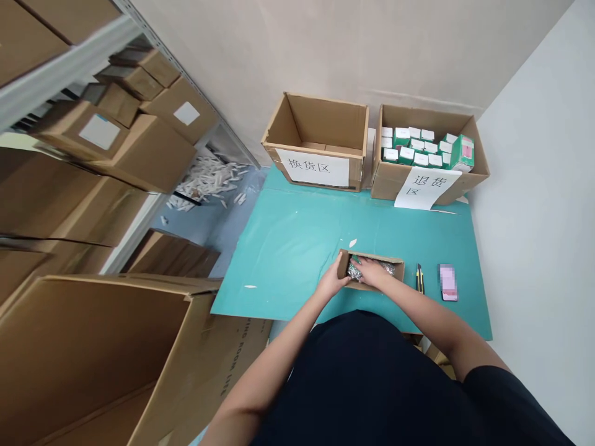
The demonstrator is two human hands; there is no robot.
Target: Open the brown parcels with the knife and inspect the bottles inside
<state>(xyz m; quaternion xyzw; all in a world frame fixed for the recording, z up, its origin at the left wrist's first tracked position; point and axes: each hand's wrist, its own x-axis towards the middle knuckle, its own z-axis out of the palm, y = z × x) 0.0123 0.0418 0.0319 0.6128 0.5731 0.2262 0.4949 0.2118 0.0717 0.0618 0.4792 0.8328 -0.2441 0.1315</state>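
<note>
A small open cardboard box (398,271) sits at the front of the green table, its opening facing up. My left hand (333,279) grips the box's left end, thumb on the near side. My right hand (368,271) reaches into the box with its fingers closed on a shiny package in clear bubble wrap (388,267). A bit of green shows at the package's left end; my fingers hide much of it. Right of the box lie a yellow and black utility knife (419,279) and a phone (448,282) with a pink screen.
Two larger labelled cartons stand along the back of the table (297,229): the left carton (316,139) is open, and the right carton (385,186) holds several green-and-white boxes (421,160). Shelving with cartons (153,142) and a big open carton (195,365) flank the left side.
</note>
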